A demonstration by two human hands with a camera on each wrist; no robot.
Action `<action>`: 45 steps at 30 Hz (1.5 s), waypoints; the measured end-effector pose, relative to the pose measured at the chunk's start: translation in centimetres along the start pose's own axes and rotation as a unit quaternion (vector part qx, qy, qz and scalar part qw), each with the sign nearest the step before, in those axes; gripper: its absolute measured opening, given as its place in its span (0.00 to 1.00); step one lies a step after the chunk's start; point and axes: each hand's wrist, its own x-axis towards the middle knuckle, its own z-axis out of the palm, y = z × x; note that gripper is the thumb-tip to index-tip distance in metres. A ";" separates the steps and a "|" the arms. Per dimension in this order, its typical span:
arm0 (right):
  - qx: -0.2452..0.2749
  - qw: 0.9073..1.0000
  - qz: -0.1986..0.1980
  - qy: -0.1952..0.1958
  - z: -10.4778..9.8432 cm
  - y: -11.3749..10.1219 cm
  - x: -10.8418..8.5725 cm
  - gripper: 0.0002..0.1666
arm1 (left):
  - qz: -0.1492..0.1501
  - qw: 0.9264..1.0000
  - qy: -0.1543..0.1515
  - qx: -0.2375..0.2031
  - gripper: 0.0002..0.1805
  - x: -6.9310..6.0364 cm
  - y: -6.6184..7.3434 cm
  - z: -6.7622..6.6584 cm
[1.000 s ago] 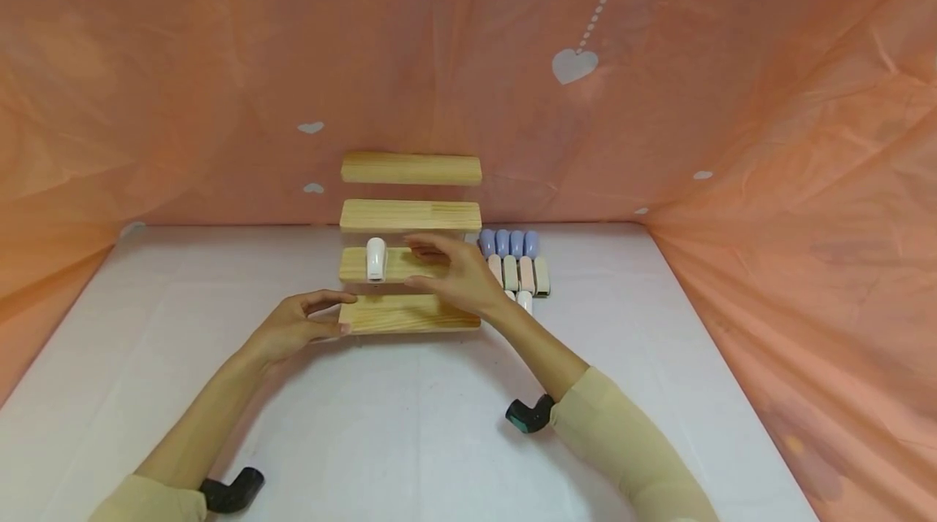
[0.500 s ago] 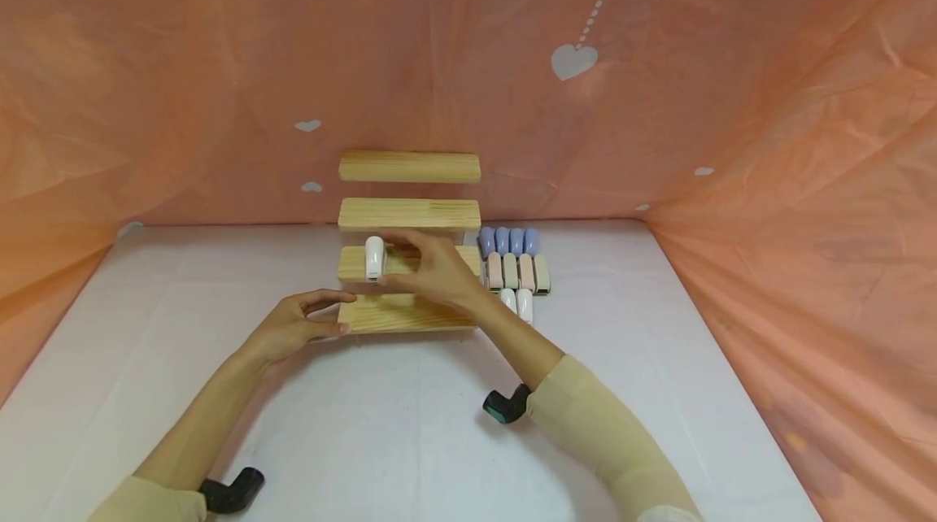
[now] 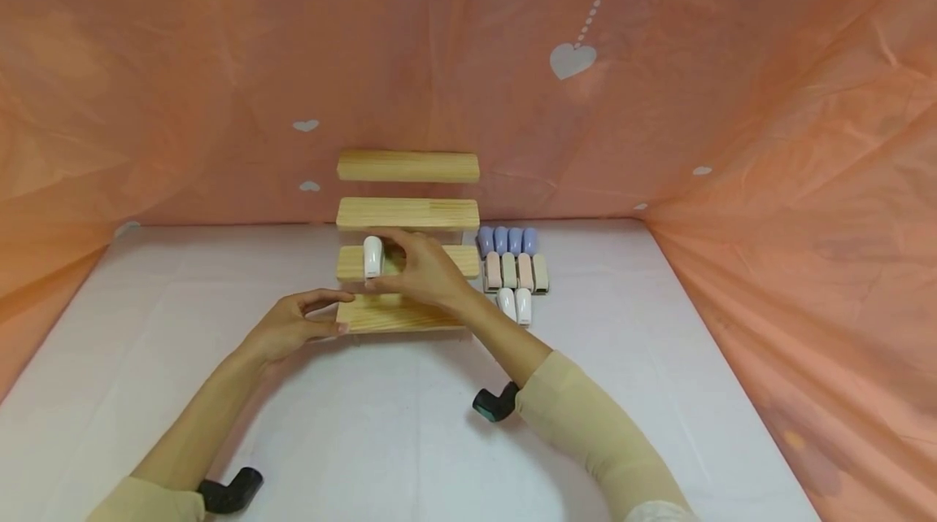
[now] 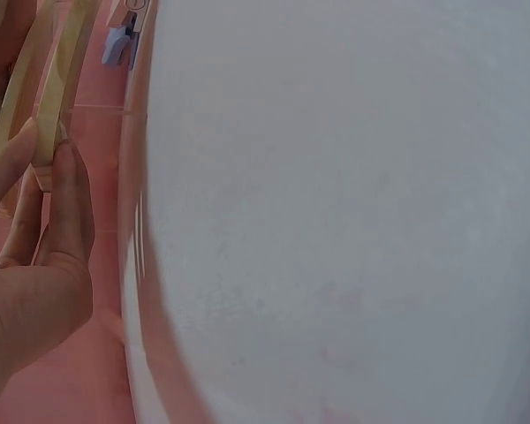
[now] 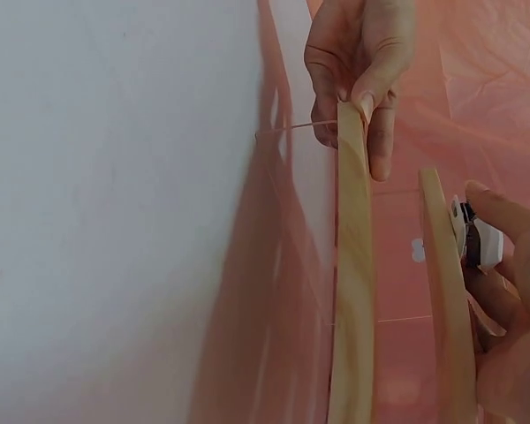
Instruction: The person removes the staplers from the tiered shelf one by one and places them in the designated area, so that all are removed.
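Note:
A display rack of several wooden boards stands at the table's back edge, joined by clear panels. My left hand [image 3: 289,327] pinches the left end of its lowest board [image 3: 403,314], thumb on top and fingers underneath in the left wrist view. On the second board from the bottom [image 3: 461,262], near its left end, stands a small white mini stapler [image 3: 372,256]. My right hand [image 3: 428,270] holds this stapler between thumb and fingers. The right wrist view shows the stapler's black middle [image 5: 472,237], beside the board's edge.
Right of the rack stand more mini staplers in rows: several purple ones [image 3: 508,241], several pink and pale green ones [image 3: 516,271] and two white ones [image 3: 515,306]. A white cloth [image 3: 410,424] covers the table. Orange curtains [image 3: 791,180] hang behind and at both sides.
My right hand has moved left along the second board and taken hold of the white stapler. The left hand stays on the lowest board.

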 end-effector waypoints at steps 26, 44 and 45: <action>0.074 0.995 -0.032 0.052 -2.1 2.5 -3.1 0.41 | -0.003 1.000 0.002 -0.014 0.33 -0.3 0.0 -0.3; 0.059 0.996 -0.022 0.070 -5.0 5.1 -5.8 0.39 | 0.012 1.000 0.006 -0.021 0.31 -0.5 -0.5 -0.4; 0.058 0.996 -0.021 0.068 -5.2 5.3 -6.0 0.39 | 0.014 1.000 0.007 -0.019 0.31 -0.6 -0.5 -0.5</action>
